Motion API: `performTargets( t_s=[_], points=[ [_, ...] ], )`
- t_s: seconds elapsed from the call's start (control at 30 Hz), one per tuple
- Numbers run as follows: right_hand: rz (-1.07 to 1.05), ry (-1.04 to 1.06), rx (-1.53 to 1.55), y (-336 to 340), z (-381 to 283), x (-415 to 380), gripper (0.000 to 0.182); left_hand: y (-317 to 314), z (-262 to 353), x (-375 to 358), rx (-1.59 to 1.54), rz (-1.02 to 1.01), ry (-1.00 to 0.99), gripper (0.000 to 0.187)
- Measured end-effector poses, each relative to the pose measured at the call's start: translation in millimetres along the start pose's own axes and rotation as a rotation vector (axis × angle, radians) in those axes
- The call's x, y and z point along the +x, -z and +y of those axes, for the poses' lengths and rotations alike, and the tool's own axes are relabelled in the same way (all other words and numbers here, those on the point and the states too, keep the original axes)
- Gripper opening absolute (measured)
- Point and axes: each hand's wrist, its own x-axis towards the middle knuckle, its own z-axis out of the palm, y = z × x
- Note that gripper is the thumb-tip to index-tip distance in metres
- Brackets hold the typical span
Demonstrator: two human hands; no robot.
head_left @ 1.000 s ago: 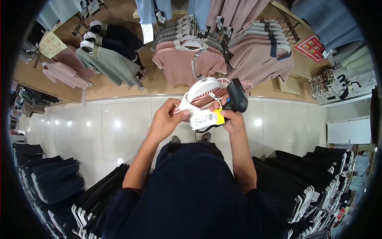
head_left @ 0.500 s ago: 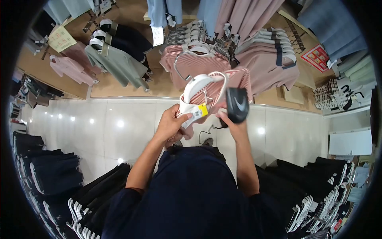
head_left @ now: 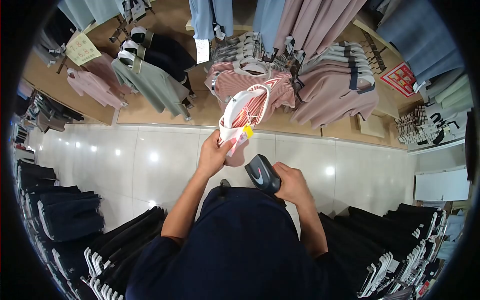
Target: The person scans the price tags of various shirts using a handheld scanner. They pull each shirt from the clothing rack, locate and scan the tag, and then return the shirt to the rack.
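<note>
My left hand (head_left: 213,154) grips the collar and tag of a red-and-white striped shirt (head_left: 255,111), which hangs on a white hanger (head_left: 235,107). A tag with a yellow end (head_left: 248,131) shows at the collar, with pinkish-red light on its white part. My right hand (head_left: 292,183) is closed around a dark handheld scanner (head_left: 263,174), held below and to the right of the shirt, apart from it. The scanner's handle is mostly hidden by my fingers.
Ahead, striped shirts (head_left: 250,80), pink shirts (head_left: 345,80) and green shirts (head_left: 150,82) hang along a wooden display (head_left: 200,111). Dark garments on white hangers stand at lower left (head_left: 125,245) and lower right (head_left: 360,245). Pale tiled floor (head_left: 170,150) lies between.
The scanner in my right hand has moved down, away from the shirt, and turned to point left. My left hand has shifted slightly, and the striped shirt has moved left.
</note>
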Motion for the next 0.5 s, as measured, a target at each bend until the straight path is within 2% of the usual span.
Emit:
performTargets(
  t_s=[0.03,0.2,0.33,0.5],
  points=[
    [-0.021,-0.006,-0.024,0,2,0,0.039,3,-6,3,0.023,-0.001,0.034,0.021],
    [-0.083,-0.01,-0.032,3,8,0,0.034,9,-25,12,0.123,0.012,-0.103,0.018],
    [-0.102,-0.02,-0.024,5,8,-1,0.029,7,7,3,0.126,0.023,-0.03,0.018],
    [-0.114,-0.016,-0.113,5,7,-1,0.031,16,11,7,0.117,-0.016,-0.031,0.019]
  ],
)
